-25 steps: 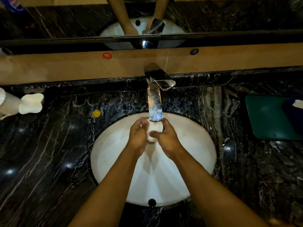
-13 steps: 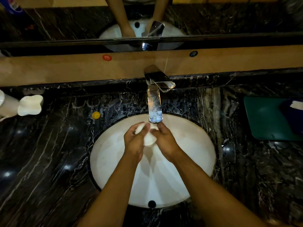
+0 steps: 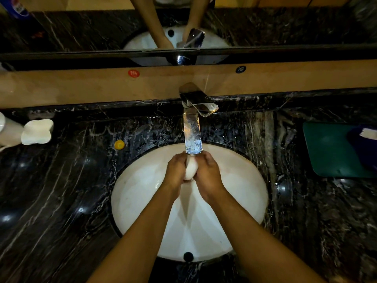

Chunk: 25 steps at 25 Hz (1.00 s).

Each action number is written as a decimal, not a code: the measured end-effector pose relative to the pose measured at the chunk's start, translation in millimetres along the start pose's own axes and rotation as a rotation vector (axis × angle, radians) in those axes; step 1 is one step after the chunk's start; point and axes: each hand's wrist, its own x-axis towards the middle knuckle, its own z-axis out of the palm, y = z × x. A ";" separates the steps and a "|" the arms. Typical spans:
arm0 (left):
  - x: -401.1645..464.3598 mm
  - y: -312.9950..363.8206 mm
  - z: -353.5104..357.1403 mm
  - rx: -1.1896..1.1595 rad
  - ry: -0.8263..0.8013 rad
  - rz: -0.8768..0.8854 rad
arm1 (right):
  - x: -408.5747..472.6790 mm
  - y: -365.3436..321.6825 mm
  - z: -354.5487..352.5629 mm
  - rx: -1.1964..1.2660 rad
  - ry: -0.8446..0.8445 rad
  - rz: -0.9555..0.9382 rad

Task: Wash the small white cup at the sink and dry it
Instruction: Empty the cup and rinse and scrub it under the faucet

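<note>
Small white cup held over sink basin, near back rim, directly under chrome faucet spout. Cup clasped from both sides: left hand closed on left side, right hand closed on right side. Green mat seen at right edge of dark marble counter; small yellow object lying left of faucet, near back edge.

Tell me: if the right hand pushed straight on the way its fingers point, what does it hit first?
The right hand points up and left, already pressed on the cup. So the cup first, then the left hand behind it. The faucet spout sits just above; depth there is unclear.
</note>
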 end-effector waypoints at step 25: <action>-3.6 -3.4 -10.5 -0.405 0.091 -0.112 | 21.1 7.9 1.2 0.249 0.041 0.345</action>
